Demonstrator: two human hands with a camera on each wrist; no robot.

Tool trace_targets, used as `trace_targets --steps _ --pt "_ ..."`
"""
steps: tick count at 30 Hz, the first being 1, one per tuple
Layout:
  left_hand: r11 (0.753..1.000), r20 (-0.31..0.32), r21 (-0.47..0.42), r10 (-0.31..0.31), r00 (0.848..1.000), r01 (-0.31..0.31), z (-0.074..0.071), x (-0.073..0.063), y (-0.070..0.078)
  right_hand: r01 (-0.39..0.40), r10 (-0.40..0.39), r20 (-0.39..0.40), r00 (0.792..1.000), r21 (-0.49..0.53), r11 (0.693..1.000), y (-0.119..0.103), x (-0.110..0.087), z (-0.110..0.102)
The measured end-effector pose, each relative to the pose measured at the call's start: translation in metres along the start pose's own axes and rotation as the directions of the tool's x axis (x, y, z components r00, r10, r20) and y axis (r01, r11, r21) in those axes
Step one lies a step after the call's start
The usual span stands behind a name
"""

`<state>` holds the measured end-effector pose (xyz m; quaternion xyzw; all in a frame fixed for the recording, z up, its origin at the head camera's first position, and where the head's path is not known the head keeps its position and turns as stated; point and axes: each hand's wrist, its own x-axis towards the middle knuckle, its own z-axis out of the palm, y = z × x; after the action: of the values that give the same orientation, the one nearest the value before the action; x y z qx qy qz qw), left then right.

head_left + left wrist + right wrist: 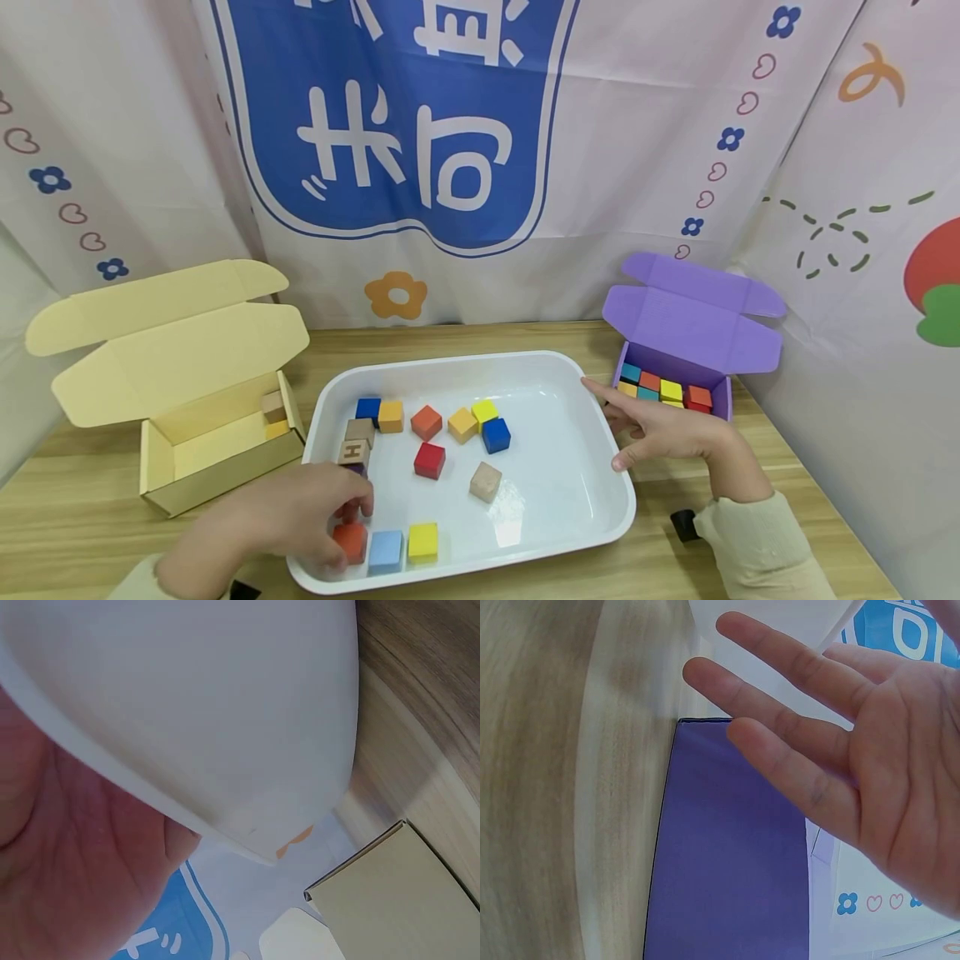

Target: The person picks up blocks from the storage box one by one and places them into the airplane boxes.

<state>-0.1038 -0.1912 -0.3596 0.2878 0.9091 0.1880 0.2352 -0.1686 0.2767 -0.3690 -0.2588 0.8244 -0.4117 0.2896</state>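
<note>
My left hand (296, 508) reaches over the left end of the white tray (551, 546). Its thumb and curled fingers grip a red block (350, 542) in the tray's near left corner. That block is hidden in the left wrist view, where the left hand (82, 855) shows beside the tray wall (225, 712). A light blue block (386, 552) and a yellow block (423, 542) stand to its right. My right hand (663, 429), its fingers spread in the right wrist view, has index finger and thumb at the tray's right rim and holds nothing.
Inside the tray lie several more blocks, including a dark red one (430, 460), a wooden one (486, 482) and one marked H (354, 452). An open yellow box (225, 467) stands left; an open purple box (722, 400) with several blocks stands right. A curtain hangs behind.
</note>
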Motion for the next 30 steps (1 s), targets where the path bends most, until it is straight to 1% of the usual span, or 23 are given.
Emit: trace_targets --steps 5,10,13,15,19,22,26,30 --pt "0.999 -0.014 0.035 -0.010 1.000 0.010 0.002 0.001 0.001 -0.002 0.002 -0.003 1.000 -0.001 1.000 0.000 0.000 0.000" --pt "0.998 -0.011 0.058 -0.040 0.999 0.040 0.004 0.003 0.003 -0.003 0.002 -0.002 1.000 -0.006 1.000 0.000 0.000 0.000" --pt "0.997 -0.012 0.054 -0.049 0.999 0.050 0.005 0.003 0.003 -0.003 0.003 0.000 1.000 0.001 1.000 0.000 0.000 0.000" --pt "0.998 -0.020 0.048 -0.040 0.999 0.041 0.005 0.003 0.002 0.000 0.000 0.000 1.000 0.000 1.000 0.000 0.000 0.000" --pt "1.000 -0.032 0.014 0.021 0.999 -0.020 0.004 0.003 -0.001 0.003 -0.003 -0.001 1.000 -0.005 1.000 0.001 0.000 0.000" --pt "0.997 -0.040 -0.012 0.080 0.996 -0.081 0.002 0.003 -0.004 0.001 -0.001 0.000 1.000 -0.003 1.000 0.000 0.000 0.000" --pt "0.988 -0.057 -0.033 0.152 0.987 -0.154 0.000 0.003 -0.007 -0.001 0.001 -0.001 1.000 -0.007 1.000 0.001 -0.001 0.000" --pt "0.978 -0.079 -0.046 0.200 0.977 -0.204 -0.003 0.003 -0.009 -0.003 0.003 -0.003 1.000 -0.011 1.000 0.001 -0.001 -0.001"
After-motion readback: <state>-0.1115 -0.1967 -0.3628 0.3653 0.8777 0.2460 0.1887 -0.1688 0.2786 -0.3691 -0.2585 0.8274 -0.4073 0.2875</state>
